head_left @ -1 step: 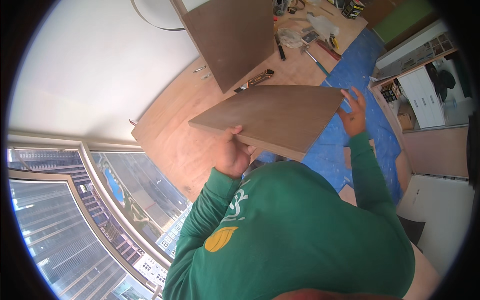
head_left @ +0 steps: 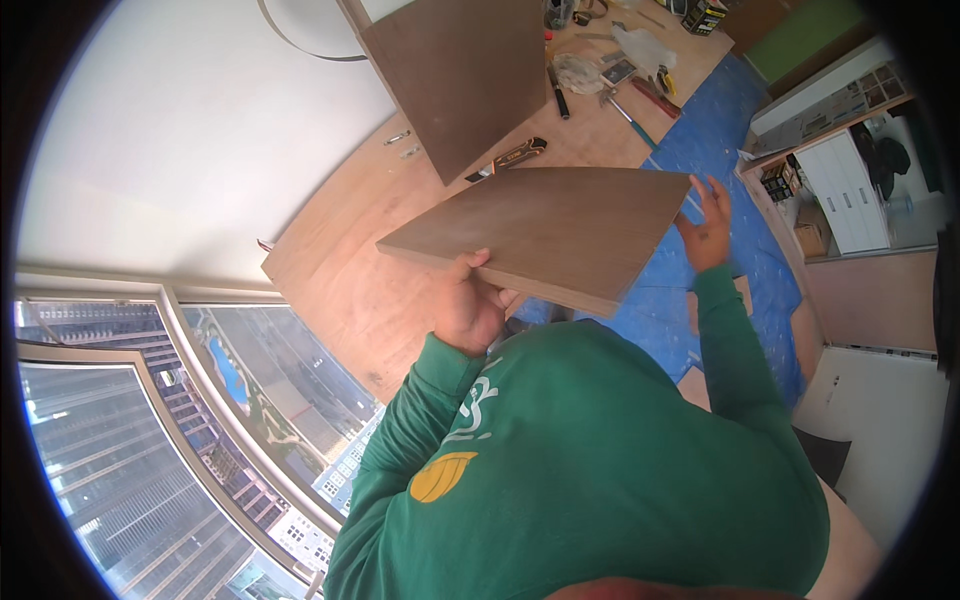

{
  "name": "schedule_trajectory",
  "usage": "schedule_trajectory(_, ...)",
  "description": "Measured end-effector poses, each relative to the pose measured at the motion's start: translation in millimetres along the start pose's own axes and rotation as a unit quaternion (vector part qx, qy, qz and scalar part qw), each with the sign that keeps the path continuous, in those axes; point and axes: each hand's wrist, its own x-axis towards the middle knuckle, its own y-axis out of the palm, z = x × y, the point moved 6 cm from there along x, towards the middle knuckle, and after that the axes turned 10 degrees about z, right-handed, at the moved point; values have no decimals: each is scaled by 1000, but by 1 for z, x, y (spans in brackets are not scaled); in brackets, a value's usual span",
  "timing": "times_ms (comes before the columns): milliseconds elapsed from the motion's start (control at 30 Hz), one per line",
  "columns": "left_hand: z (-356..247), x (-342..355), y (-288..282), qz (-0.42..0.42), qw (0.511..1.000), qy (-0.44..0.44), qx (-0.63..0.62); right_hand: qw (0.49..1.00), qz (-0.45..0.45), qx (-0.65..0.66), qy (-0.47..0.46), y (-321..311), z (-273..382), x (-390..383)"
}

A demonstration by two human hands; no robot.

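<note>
A flat brown wooden board (head_left: 560, 225) is held tilted in front of my body, above the workbench. My left hand (head_left: 472, 308) grips its near long edge, with the thumb on top and the fingers underneath, partly hidden. At the board's right end, my right hand (head_left: 708, 230) has its fingers bent around the far corner and edge. Just beyond the board, a hand saw (head_left: 520, 154) with a black and orange handle lies on the bench, its blade partly covered by a second brown panel.
That larger brown panel (head_left: 465, 80) stands at the back of the plywood bench (head_left: 335, 265). A hammer (head_left: 632, 122), pliers (head_left: 666, 82) and plastic bags (head_left: 645, 50) lie at the back right. Blue sheeting (head_left: 750, 270) covers the floor. Windows (head_left: 100, 440) are on the left.
The board's near right corner has shifted slightly to the right and up. Both hands keep almost the same places on it.
</note>
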Motion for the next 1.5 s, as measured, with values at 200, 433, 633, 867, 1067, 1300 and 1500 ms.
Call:
schedule_trajectory(200, 31, 16, 16, 21, 999, -42, -7, 688, 63, 635, 346, 73, -52, -47)
schedule_trajectory(433, 49, 22, 1, 33, 991, -108, 68, 576, 114, 706, 397, 58, -17, -46)
schedule_trajectory(633, 10, 26, -70, -76, 997, 15, 19, 551, 109, 687, 461, 69, -64, -48)
schedule_trajectory(867, 20, 51, -167, -112, 991, -11, 78, 587, 130, 635, 486, 81, -113, -57)
schedule_trajectory(1067, 43, 27, -138, -100, 987, -6, 122, 642, 175, 516, 539, 98, -173, -95)
schedule_trajectory(1300, 43, -15, -111, -147, 974, 41, 168, 669, 249, 496, 495, 155, -217, -117)
schedule_trajectory(1500, 41, -49, -71, -200, 948, 128, 213, 652, 347, 493, 459, 201, -185, -88)
